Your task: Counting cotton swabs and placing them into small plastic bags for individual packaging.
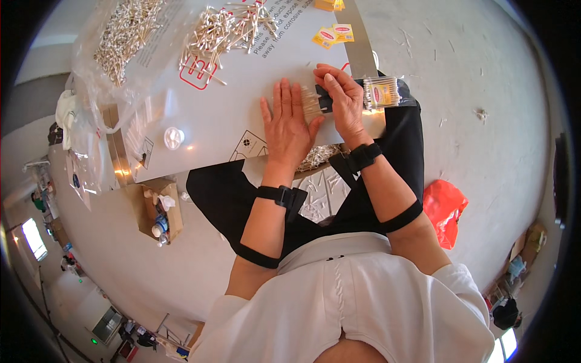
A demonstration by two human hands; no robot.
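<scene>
Left hand point(286, 128): released, flat on the counter point(212, 136), apparently bracing the cotton swabs point(311, 101) lying between both hands. Right hand point(344, 101): fingers curled beside them; grip contents cannot be determined.

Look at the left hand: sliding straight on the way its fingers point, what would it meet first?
Probably the right edge of the loose swab pile, which would brush the little-finger side of the left hand, though the exact line is uncertain.
</scene>
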